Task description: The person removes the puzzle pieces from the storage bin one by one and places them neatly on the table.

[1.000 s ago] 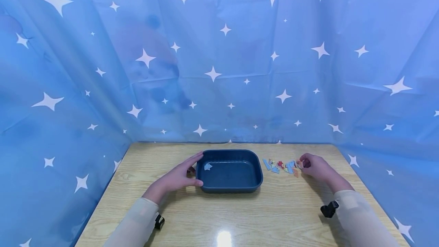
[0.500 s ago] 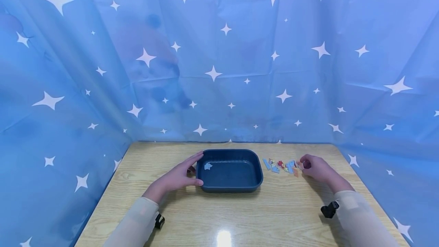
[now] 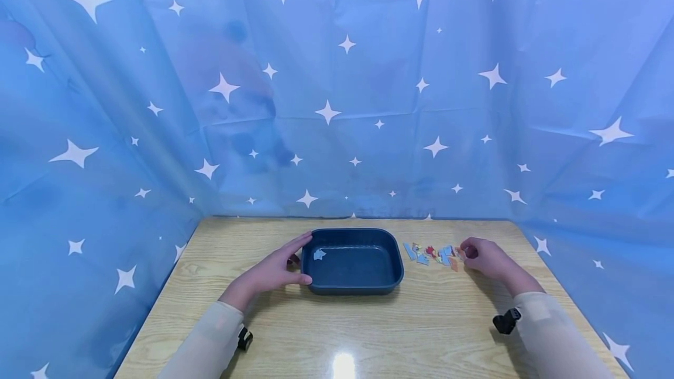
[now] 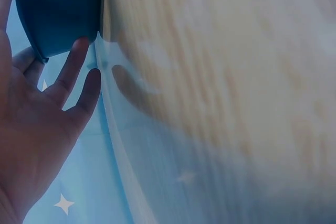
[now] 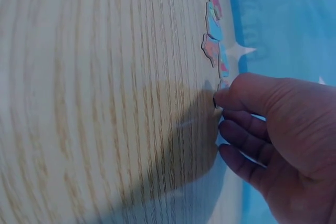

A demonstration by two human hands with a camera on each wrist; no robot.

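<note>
A dark blue rectangular tray [image 3: 353, 290] sits at the back middle of the table. Inside it, near its left end, lies a light blue jigsaw piece [image 3: 319, 254]. My left hand [image 3: 271, 272] rests against the tray's left end, thumb at the near corner and fingers spread toward the far one; in the left wrist view the fingers look fairly straight. At the right end of a row of colourful jigsaw pieces [image 3: 423, 259], my right hand [image 3: 489, 259] has thumb and fingertips together on a small piece, mostly covered by the thumb in the right wrist view.
The pieces lie flat in a loose row right of the tray, among them an orange one [image 3: 454, 264] and a red one [image 3: 430, 251]. A blue curtain with white stars [image 3: 337, 151] hangs behind the wooden table [image 3: 411, 332].
Almost nothing differs. Both hands keep their places, and the tray and the row of pieces stay where they were.
</note>
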